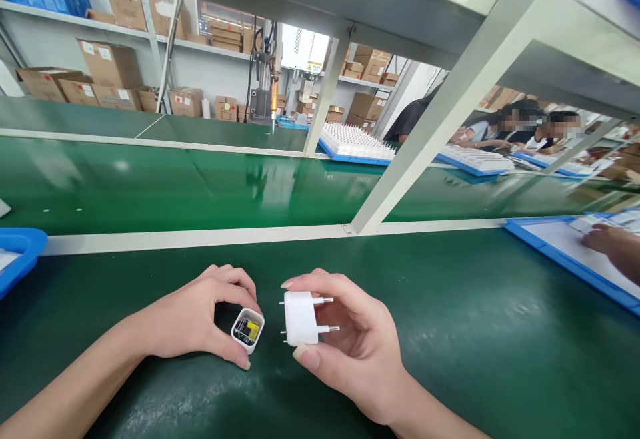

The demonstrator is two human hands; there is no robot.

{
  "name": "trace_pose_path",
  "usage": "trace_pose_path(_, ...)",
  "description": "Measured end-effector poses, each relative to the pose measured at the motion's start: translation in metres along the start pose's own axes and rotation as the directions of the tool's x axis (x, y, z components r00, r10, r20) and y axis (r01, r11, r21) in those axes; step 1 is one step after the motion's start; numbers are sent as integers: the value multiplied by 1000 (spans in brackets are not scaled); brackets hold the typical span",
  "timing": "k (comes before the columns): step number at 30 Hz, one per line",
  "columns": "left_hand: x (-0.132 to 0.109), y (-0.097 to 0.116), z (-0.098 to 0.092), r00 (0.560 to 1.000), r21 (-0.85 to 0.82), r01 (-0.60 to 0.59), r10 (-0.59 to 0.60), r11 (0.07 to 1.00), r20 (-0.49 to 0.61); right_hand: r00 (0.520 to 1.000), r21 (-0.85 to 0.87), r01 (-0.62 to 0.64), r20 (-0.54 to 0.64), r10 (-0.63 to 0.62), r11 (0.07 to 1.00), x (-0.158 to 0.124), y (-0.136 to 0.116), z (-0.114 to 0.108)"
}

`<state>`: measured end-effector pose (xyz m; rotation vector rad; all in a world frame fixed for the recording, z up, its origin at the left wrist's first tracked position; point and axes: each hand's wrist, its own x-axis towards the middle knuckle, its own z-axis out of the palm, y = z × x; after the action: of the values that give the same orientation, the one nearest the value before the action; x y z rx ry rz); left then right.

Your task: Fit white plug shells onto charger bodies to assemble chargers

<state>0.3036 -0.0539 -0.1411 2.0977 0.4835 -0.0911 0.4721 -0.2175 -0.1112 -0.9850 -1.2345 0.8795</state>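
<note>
the left hand (200, 316) pinches the open charger shell (247, 330) — light, probably fragile inside — while the right hand (350, 339) grips the stiff plug cap (300, 319) by its edges.

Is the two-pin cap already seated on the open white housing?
No: the two-pin cap in the right hand sits apart from the housing in the left hand.

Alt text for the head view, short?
The left hand holds an open white charger shell, electronics visible inside; the right hand holds a white two-pin plug cap beside it, over a green bench.
</note>
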Motion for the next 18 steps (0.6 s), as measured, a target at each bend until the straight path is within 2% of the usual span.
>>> trace_pose_path(5, 0, 1, 0, 1000, -4, -15, 15, 1000, -5, 996, 204, -93, 10, 93, 975, 2, 5, -3)
trace_pose_path(8, 0, 1, 0, 1000, -2, -3, 3, 1000, 1, 977, 407, -205, 36, 208, 890, 3, 11, 0)
trace_pose_path(11, 0, 1, 1, 1000, 0, -3, 3, 1000, -5, 930, 534, -308, -4, 367, 787, 4, 16, 9)
trace_pose_path(14, -1, -1, 1, 1000, 5, -20, 20, 1000, -12, 870, 545, -368, -83, 485, 753, 4, 21, 18)
trace_pose_path(18, -2, -1, 1, 1000, 11, -24, 24, 1000, -13, 822, 495, -405, -172, 543, 769, -1, 28, 22)
